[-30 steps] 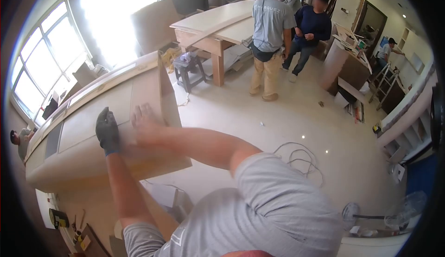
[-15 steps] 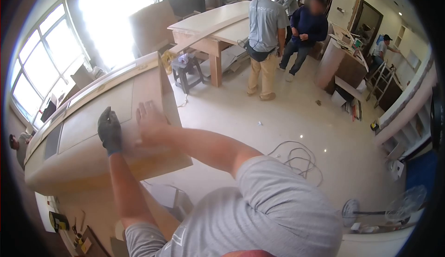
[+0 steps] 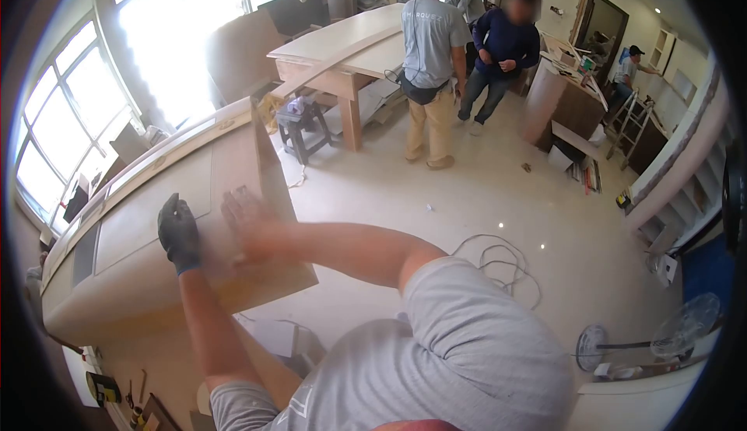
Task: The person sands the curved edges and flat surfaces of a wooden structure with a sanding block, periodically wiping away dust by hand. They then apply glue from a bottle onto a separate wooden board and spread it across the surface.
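My left hand (image 3: 179,235), in a dark glove, rests on the pale face of a large curved wooden counter (image 3: 140,264). Its fingers look extended and held close together. Just right of it, my bare right hand (image 3: 247,225) lies flat on the same wood near the counter's end, with its fingers spread and smeared by motion. Nothing shows in either hand, though their undersides are hidden. A thin outlined panel and a dark rectangle (image 3: 85,254) are set into the counter's face. Along its upper edge runs a wooden strip (image 3: 167,149).
Behind the counter stands a wooden worktable (image 3: 356,116) beside a grey stool (image 3: 302,129). Several people stand farther back, one in a grey shirt (image 3: 432,38) nearest. A coiled cable (image 3: 506,268) lies on the floor to the right, and a fan (image 3: 685,326) stands at lower right.
The view has shifted slightly, so the background sits a little farther left. My right hand stays on the wood, blurred in both frames. The left hand remains against the counter's face.
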The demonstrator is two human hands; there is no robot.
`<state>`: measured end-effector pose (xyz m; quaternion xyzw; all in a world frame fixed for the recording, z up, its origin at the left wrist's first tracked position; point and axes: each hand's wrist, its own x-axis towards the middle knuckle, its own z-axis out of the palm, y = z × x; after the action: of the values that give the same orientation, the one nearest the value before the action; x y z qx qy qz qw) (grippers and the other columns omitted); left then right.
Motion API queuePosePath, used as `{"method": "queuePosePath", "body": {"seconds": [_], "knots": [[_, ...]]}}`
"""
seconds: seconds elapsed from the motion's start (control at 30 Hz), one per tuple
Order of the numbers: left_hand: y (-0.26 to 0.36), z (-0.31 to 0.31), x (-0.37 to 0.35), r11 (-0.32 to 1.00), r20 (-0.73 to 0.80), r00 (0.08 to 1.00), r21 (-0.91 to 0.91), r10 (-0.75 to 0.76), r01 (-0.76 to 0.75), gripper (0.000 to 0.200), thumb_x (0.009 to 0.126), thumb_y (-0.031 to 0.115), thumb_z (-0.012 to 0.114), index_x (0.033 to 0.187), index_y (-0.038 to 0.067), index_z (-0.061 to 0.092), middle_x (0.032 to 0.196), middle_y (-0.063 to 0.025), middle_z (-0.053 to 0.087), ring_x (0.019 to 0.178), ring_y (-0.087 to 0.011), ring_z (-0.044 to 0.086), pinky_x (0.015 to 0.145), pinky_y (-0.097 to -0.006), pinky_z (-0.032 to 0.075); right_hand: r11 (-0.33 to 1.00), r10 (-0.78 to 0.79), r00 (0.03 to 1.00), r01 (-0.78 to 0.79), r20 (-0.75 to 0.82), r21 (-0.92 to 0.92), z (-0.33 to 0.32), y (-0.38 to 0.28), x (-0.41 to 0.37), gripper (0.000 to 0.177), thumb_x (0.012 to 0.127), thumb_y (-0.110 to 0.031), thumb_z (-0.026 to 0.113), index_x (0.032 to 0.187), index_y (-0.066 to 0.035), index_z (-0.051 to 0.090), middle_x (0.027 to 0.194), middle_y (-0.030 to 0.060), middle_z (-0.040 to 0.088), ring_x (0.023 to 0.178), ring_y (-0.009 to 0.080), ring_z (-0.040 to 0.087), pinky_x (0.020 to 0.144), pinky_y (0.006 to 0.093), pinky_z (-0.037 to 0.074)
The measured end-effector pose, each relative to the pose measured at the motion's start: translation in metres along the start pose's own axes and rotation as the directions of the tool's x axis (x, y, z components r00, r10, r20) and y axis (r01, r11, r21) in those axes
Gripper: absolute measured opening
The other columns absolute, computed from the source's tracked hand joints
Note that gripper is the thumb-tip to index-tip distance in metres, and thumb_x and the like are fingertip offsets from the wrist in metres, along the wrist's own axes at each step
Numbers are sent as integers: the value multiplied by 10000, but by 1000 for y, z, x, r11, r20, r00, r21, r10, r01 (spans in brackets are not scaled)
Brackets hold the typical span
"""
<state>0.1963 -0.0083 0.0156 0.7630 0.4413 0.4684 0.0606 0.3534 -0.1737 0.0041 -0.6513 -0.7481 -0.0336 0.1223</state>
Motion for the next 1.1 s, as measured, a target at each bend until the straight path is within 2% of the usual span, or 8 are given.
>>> {"method": "queuePosePath", "body": {"seconds": [0.1,0.2,0.3,0.4,0.5,0.7,0.9,1.1], "knots": [[-4,1,1,999,-7,999,10,47,-47,338,1016,235,618,1277,49,727,1234,-198,724,1159,-344,682,1039,-424,523,970,173,984,-179,48,164,-20,12,31,1321,831,-816,633,1599,166,195,1698,362,152,1587,519,117,1308,542,79],[-2,0,1,999,8,1000,38,22,-22,337,1018,231,615,1273,43,729,1242,-201,722,1163,-345,681,1040,-425,522,985,167,986,-167,5,39,-22,-7,4,1314,842,-832,599,1585,181,215,1677,369,214,1578,527,148,1306,541,96],[-2,2,0,1000,-10,1000,-3,5,-5,338,1025,213,590,1263,18,730,1258,-205,731,1173,-325,693,1041,-412,528,993,42,998,-36,-53,112,-11,-5,-23,1306,850,-851,561,1576,186,241,1670,373,231,1576,530,156,1304,542,108],[8,-6,-2,999,12,1000,44,24,-25,351,1025,218,587,1269,8,726,1277,-206,726,1183,-326,691,1050,-411,523,984,181,983,-181,25,-2,-13,12,16,1314,845,-867,541,1580,180,240,1678,374,207,1585,513,147,1306,537,100],[1,-3,2,998,25,999,47,35,-36,348,1029,214,583,1267,4,726,1272,-207,726,1176,-328,692,1049,-412,523,954,271,960,-278,76,109,-20,21,42,1320,843,-873,534,1590,172,228,1691,364,182,1592,490,148,1305,536,98],[1,-2,1,999,14,999,31,37,-38,351,1028,225,587,1273,12,721,1272,-205,716,1189,-348,671,1055,-428,513,999,21,999,-19,48,-37,-24,-6,-20,1285,888,-858,476,1591,183,201,1695,350,201,1589,477,183,1305,525,104],[-1,-2,3,997,37,998,65,48,-50,358,1036,214,572,1291,4,711,1289,-199,708,1196,-341,668,1059,-424,511,962,249,967,-254,61,98,-29,22,31,1258,888,-841,499,1564,196,273,1691,358,199,1593,481,159,1303,535,95],[-1,-3,3,999,49,999,25,24,-25,347,1033,196,582,1292,3,710,1294,-193,710,1202,-335,667,1070,-419,506,999,51,996,-51,73,-2,-32,-5,-22,1261,888,-840,505,1560,202,274,1694,357,194,1593,484,156,1301,537,109]]}}
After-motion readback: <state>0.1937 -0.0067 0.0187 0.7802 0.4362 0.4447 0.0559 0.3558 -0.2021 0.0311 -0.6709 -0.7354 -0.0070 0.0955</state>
